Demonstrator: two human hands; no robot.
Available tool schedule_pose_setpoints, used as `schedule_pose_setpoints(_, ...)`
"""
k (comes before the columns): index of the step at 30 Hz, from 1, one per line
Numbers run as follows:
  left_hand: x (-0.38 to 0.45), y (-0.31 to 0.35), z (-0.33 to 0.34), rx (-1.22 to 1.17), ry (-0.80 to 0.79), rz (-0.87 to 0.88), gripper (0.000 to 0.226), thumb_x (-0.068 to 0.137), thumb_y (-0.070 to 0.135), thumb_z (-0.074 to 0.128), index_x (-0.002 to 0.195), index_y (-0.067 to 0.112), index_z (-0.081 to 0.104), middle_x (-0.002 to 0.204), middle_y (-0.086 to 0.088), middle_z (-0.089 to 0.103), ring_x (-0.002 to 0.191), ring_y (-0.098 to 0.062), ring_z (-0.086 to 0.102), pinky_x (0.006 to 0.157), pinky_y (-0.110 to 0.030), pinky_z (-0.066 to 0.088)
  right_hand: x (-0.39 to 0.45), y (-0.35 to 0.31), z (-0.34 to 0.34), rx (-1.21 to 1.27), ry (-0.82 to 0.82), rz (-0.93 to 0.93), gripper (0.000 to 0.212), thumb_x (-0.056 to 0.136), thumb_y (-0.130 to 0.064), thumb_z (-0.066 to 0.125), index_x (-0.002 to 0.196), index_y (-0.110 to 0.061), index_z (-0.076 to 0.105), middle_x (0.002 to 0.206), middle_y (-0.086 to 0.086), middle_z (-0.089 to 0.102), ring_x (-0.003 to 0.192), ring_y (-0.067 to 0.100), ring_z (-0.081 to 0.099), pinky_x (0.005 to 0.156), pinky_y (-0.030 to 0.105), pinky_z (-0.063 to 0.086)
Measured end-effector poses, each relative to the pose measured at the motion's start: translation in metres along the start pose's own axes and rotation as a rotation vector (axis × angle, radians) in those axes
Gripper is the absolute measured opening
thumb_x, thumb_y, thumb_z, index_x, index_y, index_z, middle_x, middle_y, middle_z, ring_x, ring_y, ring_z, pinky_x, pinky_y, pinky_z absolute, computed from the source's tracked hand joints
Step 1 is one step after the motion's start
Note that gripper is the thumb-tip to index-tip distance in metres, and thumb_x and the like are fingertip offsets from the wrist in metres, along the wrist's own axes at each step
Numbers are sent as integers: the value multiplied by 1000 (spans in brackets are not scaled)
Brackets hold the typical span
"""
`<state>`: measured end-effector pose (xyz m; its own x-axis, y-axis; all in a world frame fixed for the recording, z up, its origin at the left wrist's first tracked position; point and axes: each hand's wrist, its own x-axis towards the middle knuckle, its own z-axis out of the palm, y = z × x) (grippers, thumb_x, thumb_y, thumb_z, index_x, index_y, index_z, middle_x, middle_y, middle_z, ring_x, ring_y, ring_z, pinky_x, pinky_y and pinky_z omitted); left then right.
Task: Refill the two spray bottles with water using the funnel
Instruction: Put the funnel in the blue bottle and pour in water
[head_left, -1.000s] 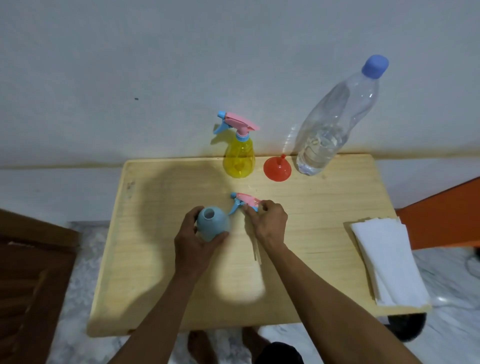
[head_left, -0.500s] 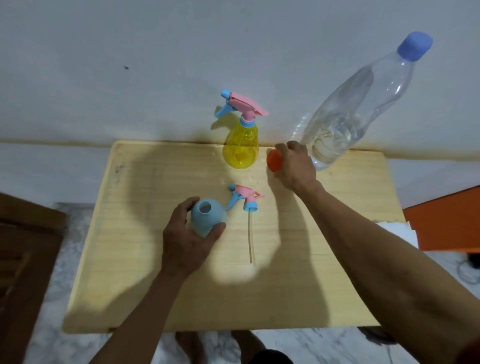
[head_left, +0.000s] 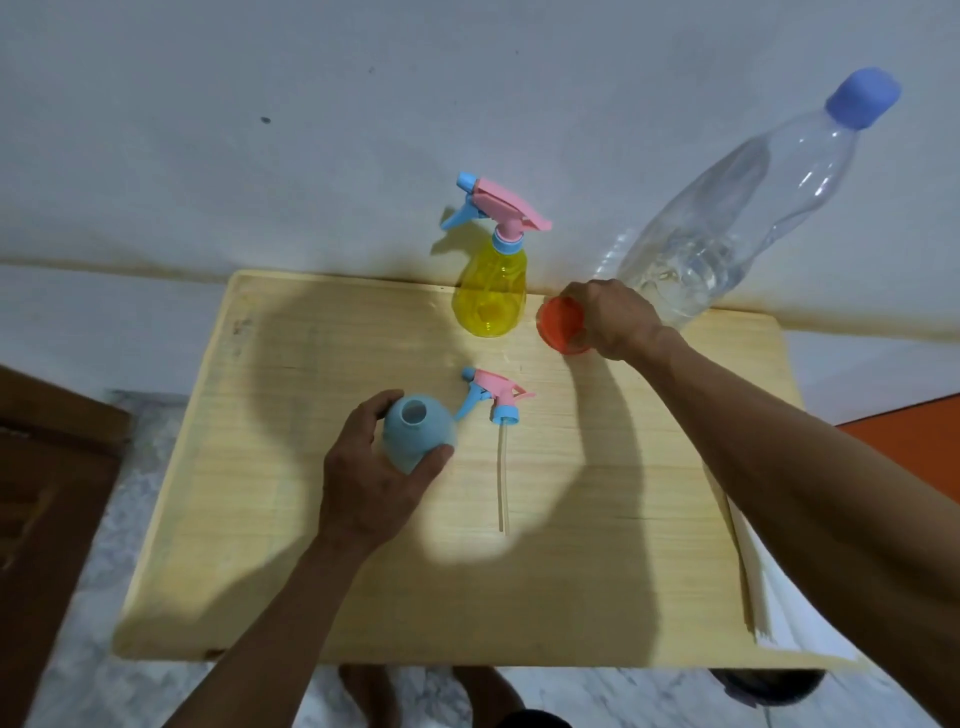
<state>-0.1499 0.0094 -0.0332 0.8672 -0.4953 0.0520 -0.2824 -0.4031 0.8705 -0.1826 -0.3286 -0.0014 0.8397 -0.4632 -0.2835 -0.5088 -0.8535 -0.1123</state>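
Two hands busy: left hand (head_left: 366, 486) round blue bottle (head_left: 415, 435), right hand (head_left: 615, 318) gripping funnel (head_left: 560, 325).

Two spray bottles, yellow (head_left: 489, 296) and blue (head_left: 418, 434), one funnel (head_left: 561, 325), one water bottle (head_left: 727, 218).

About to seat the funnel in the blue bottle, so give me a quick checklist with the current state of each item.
1. Blue bottle neck open, sprayer off: ok; the sprayer head lies on the table beside it.
2. Bottle steadied: ok, left hand grips it.
3. Funnel in hand: ok, right hand holds it.
4. Funnel seated in the neck: not ok, it is far from the blue bottle.
5. Water bottle uncapped: not ok, blue cap on.
6. Yellow bottle opened: not ok, sprayer attached.
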Motion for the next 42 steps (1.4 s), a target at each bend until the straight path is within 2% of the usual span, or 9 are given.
schedule_pose_setpoints(5, 0, 5, -4, 13, -25, -31, 72, 66, 39, 87, 128, 22, 55, 124, 7, 62, 111, -9, 57, 88, -26, 49, -33, -8, -14, 617, 120, 83, 79, 71, -28, 92, 139, -17, 53, 126, 10, 67, 108, 28, 66, 93, 42, 55)
schedule_pose_setpoints(8, -1, 10, -7, 18, -30, -63, 73, 66, 38, 89, 129, 27, 54, 124, 10, 60, 111, -8, 56, 90, -30, 51, -71, -27, -27, 1033, 163, 76, 88, 77, -33, 88, 151, -30, 41, 131, 8, 60, 108, 24, 66, 86, 36, 59)
schedule_pose_setpoints(11, -3, 12, -11, 1, -62, -99, 79, 61, 55, 82, 130, 30, 54, 126, 11, 60, 113, -8, 56, 92, -35, 52, -110, -50, -37, 1323, 177, 47, 78, 86, -29, 81, 151, -43, 40, 132, 8, 57, 111, 25, 68, 85, 36, 62)
schedule_pose_setpoints(15, -5, 11, -16, 9, -100, -106, 81, 59, 60, 76, 131, 33, 53, 125, 13, 62, 114, -9, 58, 91, -38, 54, -147, -85, -46, 1519, 228, 29, 67, 88, -19, 78, 145, -35, 46, 123, 7, 62, 105, 20, 70, 79, 32, 62)
schedule_pose_setpoints(18, -5, 9, -21, 0, -103, -111, 76, 60, 58, 78, 128, 35, 54, 120, 14, 65, 112, -7, 60, 88, -38, 55, -161, -112, -41, 1512, 292, -16, 62, 85, -14, 81, 138, -27, 50, 112, 5, 70, 100, 12, 70, 72, 28, 60)
schedule_pose_setpoints(22, -6, 9, -22, -30, -108, -112, 68, 62, 53, 82, 123, 38, 56, 116, 18, 65, 108, -4, 61, 84, -29, 54, -156, -150, -18, 1490, 243, -23, 68, 76, -13, 89, 131, -27, 50, 108, 8, 75, 102, 22, 70, 88, 43, 59)
schedule_pose_setpoints(27, -4, 4, -22, -49, -116, -133, 73, 60, 59, 79, 126, 38, 58, 116, 15, 67, 107, -5, 62, 85, -28, 53, -148, -166, 5, 1369, 223, -53, 71, 70, -22, 93, 125, -33, 50, 106, 1, 77, 105, 17, 69, 100, 39, 50)
schedule_pose_setpoints(32, -5, 3, -20, -56, -122, -137, 77, 60, 65, 75, 128, 34, 58, 116, 11, 68, 106, -9, 63, 86, -30, 54, -148, -162, 12, 1254, 214, -54, 75, 66, -42, 92, 126, -37, 46, 113, -3, 76, 113, 18, 68, 101, 55, 50)
schedule_pose_setpoints(42, -2, 0, -21, -63, -119, -122, 59, 58, 55, 83, 111, 43, 61, 96, 17, 70, 92, 3, 64, 73, -28, 55, -158, -159, 20, 1077, 270, -63, 71, 68, -22, 93, 121, -36, 48, 118, -7, 71, 115, 7, 64, 83, 37, 56)
